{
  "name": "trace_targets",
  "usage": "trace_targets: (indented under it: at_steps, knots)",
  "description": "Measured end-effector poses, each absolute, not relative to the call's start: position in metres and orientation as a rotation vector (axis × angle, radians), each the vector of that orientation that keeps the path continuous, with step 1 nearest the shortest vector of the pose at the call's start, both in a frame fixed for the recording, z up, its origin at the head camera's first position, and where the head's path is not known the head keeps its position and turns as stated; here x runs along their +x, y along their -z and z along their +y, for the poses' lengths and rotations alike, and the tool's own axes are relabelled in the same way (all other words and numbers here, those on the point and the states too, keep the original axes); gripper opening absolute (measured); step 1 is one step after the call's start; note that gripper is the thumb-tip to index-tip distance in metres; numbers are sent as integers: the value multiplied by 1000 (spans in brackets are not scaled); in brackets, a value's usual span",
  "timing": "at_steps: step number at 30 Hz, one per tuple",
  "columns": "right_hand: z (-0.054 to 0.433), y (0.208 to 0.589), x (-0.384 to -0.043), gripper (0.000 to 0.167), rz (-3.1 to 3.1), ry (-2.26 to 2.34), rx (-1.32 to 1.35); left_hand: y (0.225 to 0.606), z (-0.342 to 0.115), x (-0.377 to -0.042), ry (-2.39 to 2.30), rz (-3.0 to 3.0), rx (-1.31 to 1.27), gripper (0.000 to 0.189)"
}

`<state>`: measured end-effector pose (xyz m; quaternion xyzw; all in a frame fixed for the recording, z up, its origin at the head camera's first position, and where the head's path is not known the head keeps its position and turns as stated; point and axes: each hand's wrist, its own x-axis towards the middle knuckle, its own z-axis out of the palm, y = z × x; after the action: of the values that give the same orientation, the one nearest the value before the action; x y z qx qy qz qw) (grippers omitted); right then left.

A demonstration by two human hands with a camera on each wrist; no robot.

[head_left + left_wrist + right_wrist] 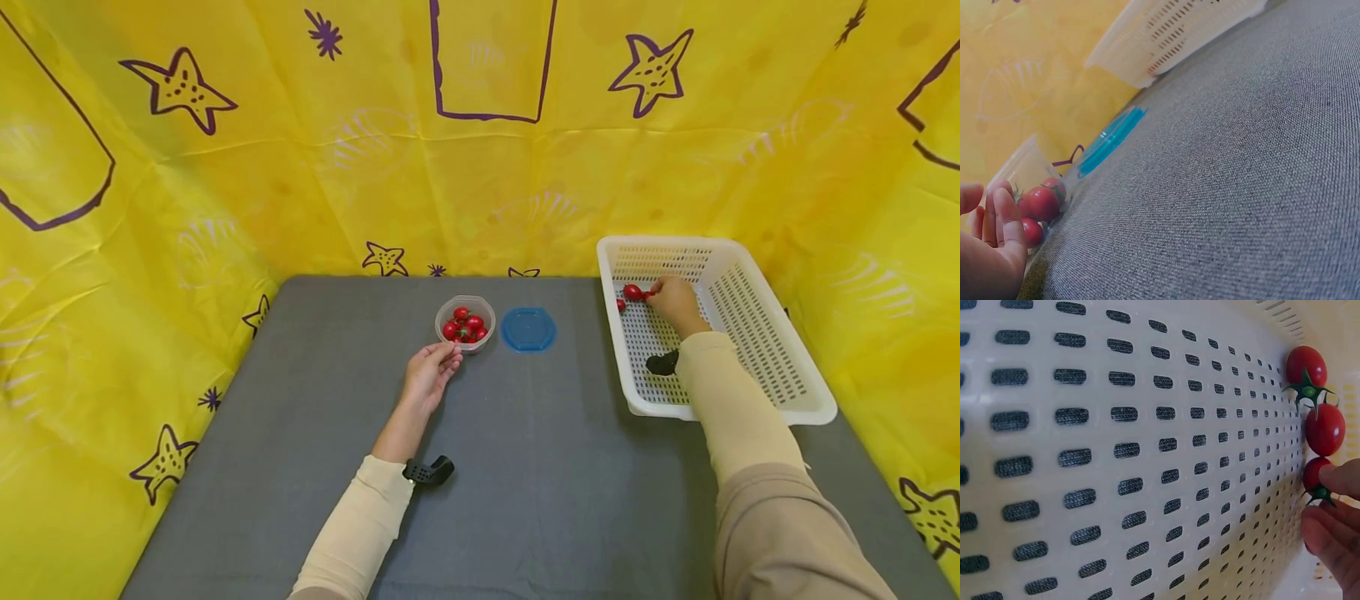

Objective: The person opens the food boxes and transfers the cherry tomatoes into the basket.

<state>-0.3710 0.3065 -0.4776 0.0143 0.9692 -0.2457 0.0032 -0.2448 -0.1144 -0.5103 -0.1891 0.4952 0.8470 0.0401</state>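
Observation:
Inside the white basket (780,367), my right hand (675,305) pinches a small red cherry tomato (1314,474) with a green calyx between thumb and fingers. Two more cherry tomatoes (1326,432) lie against it in a row along the basket's wall side. My left hand (429,379) holds the near rim of a clear plastic container (486,308) with its fingertips. Several cherry tomatoes (475,322) with green stems fill the container's lower part. In the left wrist view, the left fingers (1009,215) partly cover the container and its tomatoes.
A blue lid (528,329) lies flat just right of the container, between it and the basket. Everything stands on a grey cloth-covered table (525,483). A yellow patterned curtain (480,192) hangs behind and along both sides.

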Motion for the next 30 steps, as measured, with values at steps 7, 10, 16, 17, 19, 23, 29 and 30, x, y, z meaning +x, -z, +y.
trace_targets:
  at_steps: [7, 10, 16, 17, 19, 23, 29, 30]
  knots:
    - [308, 468, -367, 20, 3044, 715, 4, 510, -114, -244, -2582, 1538, -587, 4]
    - [311, 465, -365, 21, 3038, 694, 12, 511, -114, -245, -2583, 1532, -590, 3]
    - [317, 460, -364, 24, 3051, 711, -6, 511, -113, -245, -2591, 1533, -585, 3]
    - [319, 459, -364, 25, 3049, 726, -13, 511, -113, -245, -2593, 1534, -584, 4]
    - [320, 456, -363, 26, 3046, 764, -18, 512, -113, -245, -2596, 1532, -581, 6]
    - [320, 448, -362, 29, 3043, 791, -54, 511, -113, -245, -2595, 1531, -582, 6]
    - [317, 438, -362, 34, 3020, 788, -111, 509, -113, -245, -2583, 1532, -591, 5]
    - [316, 436, -362, 35, 3017, 783, -116, 509, -112, -245, -2581, 1531, -592, 5]
